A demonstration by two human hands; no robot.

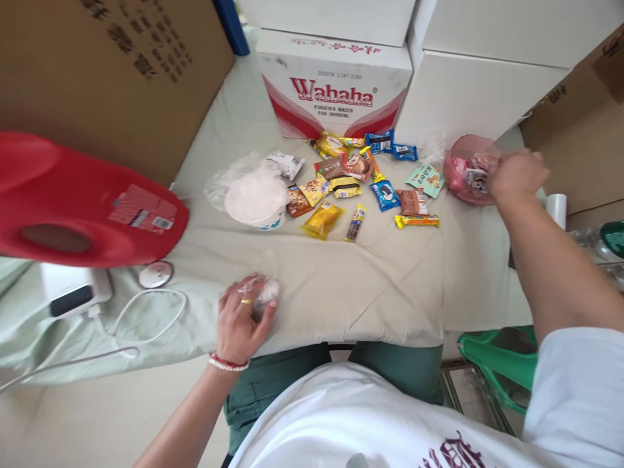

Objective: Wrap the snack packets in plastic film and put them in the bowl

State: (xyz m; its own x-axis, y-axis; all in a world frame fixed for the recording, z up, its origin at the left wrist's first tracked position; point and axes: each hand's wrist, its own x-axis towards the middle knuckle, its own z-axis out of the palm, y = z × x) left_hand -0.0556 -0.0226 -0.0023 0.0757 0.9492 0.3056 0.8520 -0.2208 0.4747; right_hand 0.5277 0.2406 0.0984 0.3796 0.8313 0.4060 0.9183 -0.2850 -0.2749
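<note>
My left hand rests near the front edge of the cloth, its fingers curled over a crumpled clear plastic bag. At the right side of a pink see-through bowl is my right hand, closed; its fingertips are blurred, and I cannot tell what they grip. Wrapped snacks lie inside that bowl. More small packets are scattered on the cloth, among them a yellow packet, a blue packet and a light green packet. Left of them stands a white tub with clear plastic around it.
A Wahaha carton and white boxes stand along the back. On the left are a red plastic object, a white device and a looping cable. A green stool is below the table's right side.
</note>
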